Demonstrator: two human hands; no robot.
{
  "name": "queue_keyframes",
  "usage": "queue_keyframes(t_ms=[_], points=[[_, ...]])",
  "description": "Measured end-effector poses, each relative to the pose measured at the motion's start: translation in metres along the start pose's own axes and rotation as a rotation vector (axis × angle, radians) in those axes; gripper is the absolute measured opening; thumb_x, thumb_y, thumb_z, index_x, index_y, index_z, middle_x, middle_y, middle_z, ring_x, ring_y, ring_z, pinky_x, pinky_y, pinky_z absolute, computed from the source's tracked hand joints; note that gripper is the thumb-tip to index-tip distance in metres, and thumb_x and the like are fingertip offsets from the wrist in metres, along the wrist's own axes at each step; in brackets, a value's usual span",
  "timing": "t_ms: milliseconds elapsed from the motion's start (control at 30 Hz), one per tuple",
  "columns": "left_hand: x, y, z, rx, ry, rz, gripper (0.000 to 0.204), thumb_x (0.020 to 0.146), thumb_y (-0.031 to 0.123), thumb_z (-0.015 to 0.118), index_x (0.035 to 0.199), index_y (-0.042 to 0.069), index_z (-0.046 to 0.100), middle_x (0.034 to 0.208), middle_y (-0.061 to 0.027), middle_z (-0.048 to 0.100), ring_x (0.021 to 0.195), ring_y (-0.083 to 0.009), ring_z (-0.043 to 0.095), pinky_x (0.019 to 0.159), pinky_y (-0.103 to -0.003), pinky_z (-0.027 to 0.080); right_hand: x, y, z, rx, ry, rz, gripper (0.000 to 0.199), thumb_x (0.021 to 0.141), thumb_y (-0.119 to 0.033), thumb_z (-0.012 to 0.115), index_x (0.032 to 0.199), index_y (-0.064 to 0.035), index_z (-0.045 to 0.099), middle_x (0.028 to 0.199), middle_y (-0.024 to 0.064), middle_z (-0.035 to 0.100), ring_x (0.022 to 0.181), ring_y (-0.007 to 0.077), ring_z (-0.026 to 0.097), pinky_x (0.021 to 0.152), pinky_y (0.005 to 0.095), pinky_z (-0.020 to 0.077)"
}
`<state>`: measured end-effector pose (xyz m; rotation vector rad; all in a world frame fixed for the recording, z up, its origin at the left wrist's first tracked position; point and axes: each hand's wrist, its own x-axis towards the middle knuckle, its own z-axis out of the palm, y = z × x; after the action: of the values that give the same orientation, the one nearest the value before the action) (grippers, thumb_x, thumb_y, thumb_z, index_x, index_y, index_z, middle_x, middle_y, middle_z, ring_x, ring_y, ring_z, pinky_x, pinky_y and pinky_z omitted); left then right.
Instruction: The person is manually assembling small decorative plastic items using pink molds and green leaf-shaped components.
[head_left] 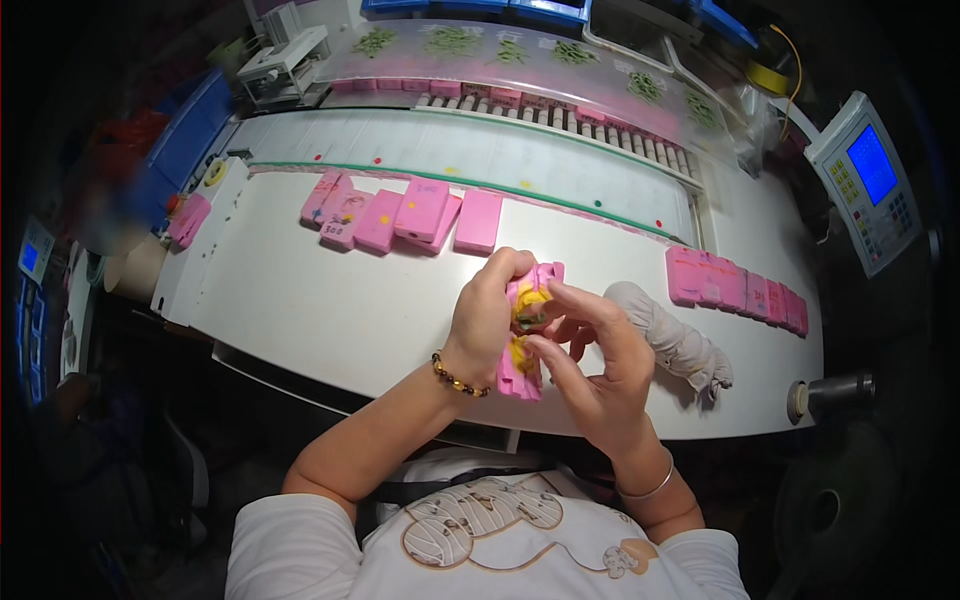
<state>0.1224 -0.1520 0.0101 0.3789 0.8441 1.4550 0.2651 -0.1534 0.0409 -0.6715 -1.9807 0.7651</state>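
Above the table's front part my left hand [483, 315] is closed around a pink rubber-like mould [518, 385], which is parted so its inside shows. Yellow material [531, 301] with a little dark green lies within the upper part, and more yellow shows lower down. My right hand [605, 370] is at the mould's right side, with its thumb and forefinger bent against the yellow areas and the other fingers curled behind. Whether it pinches a separate small piece I cannot make out. Closest to my right hand on the table is a rolled grey cloth [668, 335].
Several pink blocks [478, 221] lie across the table's middle left, and a row of them [735, 285] at right. Behind run a pale belt [450, 150] and rollers [560, 118]. Green pieces [455, 41] rest on a clear shelf. A control panel [868, 180] stands right.
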Motion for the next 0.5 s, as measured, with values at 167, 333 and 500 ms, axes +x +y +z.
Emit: queue_keyframes(t_ms=[167, 333, 500], points=[[-0.001, 0.000, 0.001, 0.032, -0.058, -0.009, 0.026, 0.096, 0.020, 0.038, 0.080, 0.006, 0.052, 0.074, -0.0037, 0.052, 0.065, -0.0126, 0.049, 0.056, -0.029, 0.043, 0.004, 0.006, 0.003, -0.050, -0.015, -0.024, 0.041, 0.077, 0.005, 0.073, 0.116, -0.0029, 0.062, 0.087, 0.0088, 0.067, 0.070, 0.0170, 0.061, 0.060, 0.0243, 0.0482], [0.006, -0.002, -0.003, 0.223, -0.008, 0.193, 0.028, 0.098, 0.026, 0.042, 0.082, 0.006, 0.052, 0.074, -0.0045, 0.054, 0.061, -0.0135, 0.050, 0.055, -0.029, 0.046, 0.000, 0.008, 0.000, 0.328, 0.011, 0.245, 0.034, 0.079, 0.007, 0.072, 0.110, -0.0017, 0.061, 0.088, 0.0055, 0.068, 0.079, 0.0095, 0.063, 0.062, 0.0233, 0.0494], [-0.006, 0.018, 0.006, 0.072, -0.056, -0.101, 0.041, 0.101, 0.043, 0.043, 0.084, 0.007, 0.054, 0.064, -0.0063, 0.054, 0.044, -0.0160, 0.049, 0.044, -0.027, 0.042, 0.010, 0.020, -0.024, 0.780, 0.225, 0.485, 0.035, 0.082, 0.006, 0.070, 0.113, -0.0012, 0.055, 0.093, 0.0046, 0.066, 0.082, 0.0066, 0.062, 0.066, 0.0190, 0.0464]])
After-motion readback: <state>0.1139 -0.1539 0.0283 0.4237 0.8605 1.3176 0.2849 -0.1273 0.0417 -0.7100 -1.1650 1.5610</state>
